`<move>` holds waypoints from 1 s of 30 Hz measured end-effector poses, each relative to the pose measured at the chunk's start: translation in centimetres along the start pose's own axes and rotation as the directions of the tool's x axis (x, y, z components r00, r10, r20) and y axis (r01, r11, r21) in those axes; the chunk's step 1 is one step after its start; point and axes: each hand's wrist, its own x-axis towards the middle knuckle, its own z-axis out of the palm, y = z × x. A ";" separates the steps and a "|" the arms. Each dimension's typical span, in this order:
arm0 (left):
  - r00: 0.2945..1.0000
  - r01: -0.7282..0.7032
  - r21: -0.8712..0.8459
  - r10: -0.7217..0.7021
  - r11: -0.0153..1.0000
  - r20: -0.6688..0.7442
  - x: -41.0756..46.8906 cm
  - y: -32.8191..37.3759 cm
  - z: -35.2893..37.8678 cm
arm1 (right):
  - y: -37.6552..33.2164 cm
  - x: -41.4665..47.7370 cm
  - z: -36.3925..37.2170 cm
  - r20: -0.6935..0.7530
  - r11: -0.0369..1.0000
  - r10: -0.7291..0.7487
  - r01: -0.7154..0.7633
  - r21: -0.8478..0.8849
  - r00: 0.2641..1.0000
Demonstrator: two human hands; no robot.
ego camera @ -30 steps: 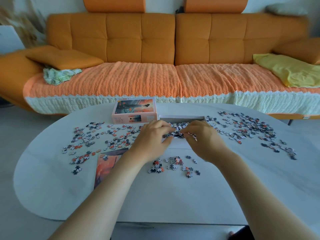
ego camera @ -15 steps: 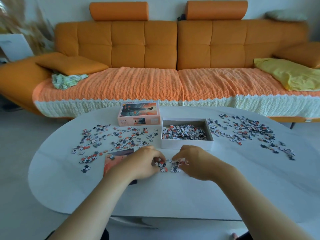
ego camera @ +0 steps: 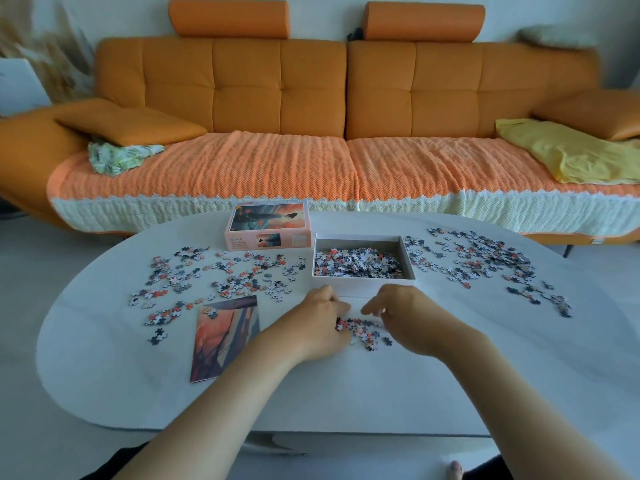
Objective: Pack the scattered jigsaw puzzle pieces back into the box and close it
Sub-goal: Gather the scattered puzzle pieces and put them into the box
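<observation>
Spillage is the risk. A small heap of puzzle pieces [ego camera: 363, 332] lies just in front of the open box [ego camera: 363, 287], flanked by the left hand [ego camera: 320, 322] and right hand [ego camera: 407, 317], fingers curled against it; whether any are gripped cannot be told. If lifted loosely, pieces could be dropped short of the box wall.

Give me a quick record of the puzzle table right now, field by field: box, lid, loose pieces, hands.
box: box open on the white table, partly filled with pieces
lid: lid off, picture side up, just left of the box
loose pieces: left spread, right spread, small pile in front of the box
hands: left hand and right hand either side of the small pile; grip unclear
picture sheet: picture sheet flat, left of the left hand
packing: unfinished
</observation>
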 end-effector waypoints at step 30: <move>0.997 -0.055 -0.115 0.059 0.992 0.039 0.3 -0.8 -1.5 | -0.6 -1.7 -0.8 0.041 0.992 0.081 -0.084 0.093 0.996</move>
